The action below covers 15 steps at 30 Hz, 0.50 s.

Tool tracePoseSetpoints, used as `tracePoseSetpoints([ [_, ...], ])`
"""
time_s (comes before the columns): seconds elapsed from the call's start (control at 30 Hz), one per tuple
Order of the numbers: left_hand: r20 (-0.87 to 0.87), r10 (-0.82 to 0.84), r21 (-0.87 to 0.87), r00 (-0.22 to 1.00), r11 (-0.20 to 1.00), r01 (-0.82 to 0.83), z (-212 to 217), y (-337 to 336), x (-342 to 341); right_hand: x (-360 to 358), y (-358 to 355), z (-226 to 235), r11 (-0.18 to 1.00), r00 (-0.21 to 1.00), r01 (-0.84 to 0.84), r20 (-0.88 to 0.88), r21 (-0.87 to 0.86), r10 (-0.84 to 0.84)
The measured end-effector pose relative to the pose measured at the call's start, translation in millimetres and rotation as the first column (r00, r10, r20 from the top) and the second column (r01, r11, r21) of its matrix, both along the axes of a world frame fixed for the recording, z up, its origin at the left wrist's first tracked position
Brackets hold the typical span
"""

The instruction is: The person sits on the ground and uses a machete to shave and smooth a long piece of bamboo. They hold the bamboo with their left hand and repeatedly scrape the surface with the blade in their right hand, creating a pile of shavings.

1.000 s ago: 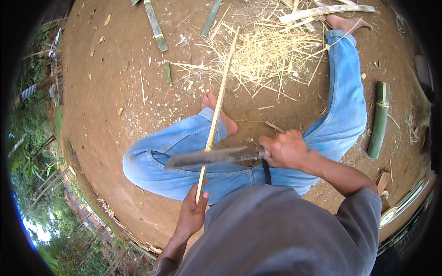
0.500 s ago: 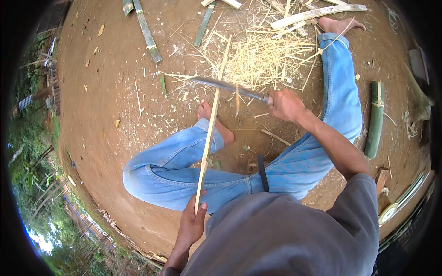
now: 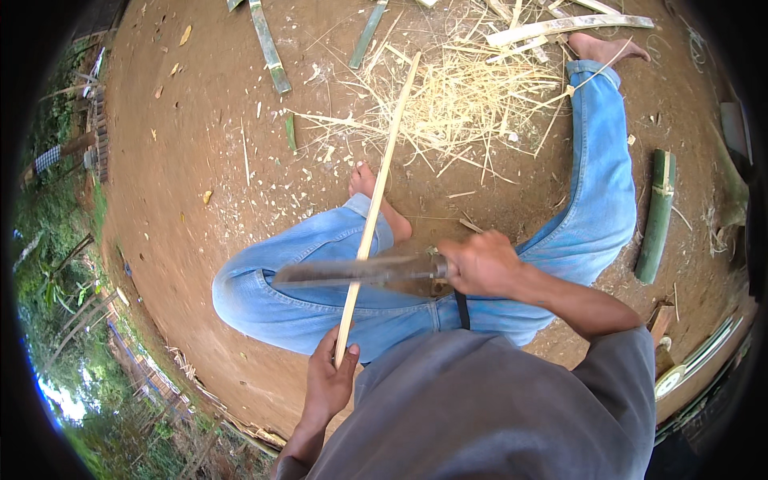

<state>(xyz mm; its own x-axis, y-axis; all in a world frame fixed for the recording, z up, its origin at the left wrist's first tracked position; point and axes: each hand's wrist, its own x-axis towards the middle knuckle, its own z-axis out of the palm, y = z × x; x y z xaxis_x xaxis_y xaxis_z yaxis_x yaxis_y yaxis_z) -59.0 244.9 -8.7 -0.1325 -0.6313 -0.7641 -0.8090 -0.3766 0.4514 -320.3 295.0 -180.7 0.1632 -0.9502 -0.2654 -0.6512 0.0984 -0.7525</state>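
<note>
Head view shows you from above, over a wide stretch of brown ground (image 3: pixel 176 224), with greenery (image 3: pixel 48 248) along the left rim. Your grey shirt (image 3: pixel 496 408) fills the lower middle. Your blue jeans (image 3: pixel 600 160) come next: the left leg is folded, its knee out to the left, while the right leg reaches toward the upper right. Beyond your legs, a loose heap of pale shavings (image 3: pixel 464 96) spreads over the ground, and a curved, pale slat (image 3: pixel 572 29) lies at its upper right, near your right foot (image 3: pixel 606 48).

Your strip (image 3: pixel 382 180), long and pale, slants up from your left hand, across the folded leg, its far end over the near edge of the shavings. To your right lies a thick green bamboo piece (image 3: pixel 658 216). The knife (image 3: pixel 392 270) lies crosswise in front of the strip, above your lap; its blade is blurred, so you cannot tell whether it touches the wood.

Your right hand (image 3: pixel 484 264) is closed around the knife's handle. Your left hand (image 3: pixel 330 376) is nearly closed, gripping the strip's near end, thumb on one side and fingers on the other. Smallest is a green sliver (image 3: pixel 290 130), left of the shavings.
</note>
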Motion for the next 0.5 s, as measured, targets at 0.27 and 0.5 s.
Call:
tracePoseSetpoints([
  [0.27,0.014,-0.025,-0.04,1.0,0.999,0.025,0,1,-4,-30,-11,-18,0.981,0.994,0.107,-0.009,0.164,-0.107],
  [0.5,0.03,-0.003,-0.048,1.0,0.999,0.005,-2,1,-5,-63,-45,-61,0.941,0.94,0.322,-0.155,0.11,-0.303],
])
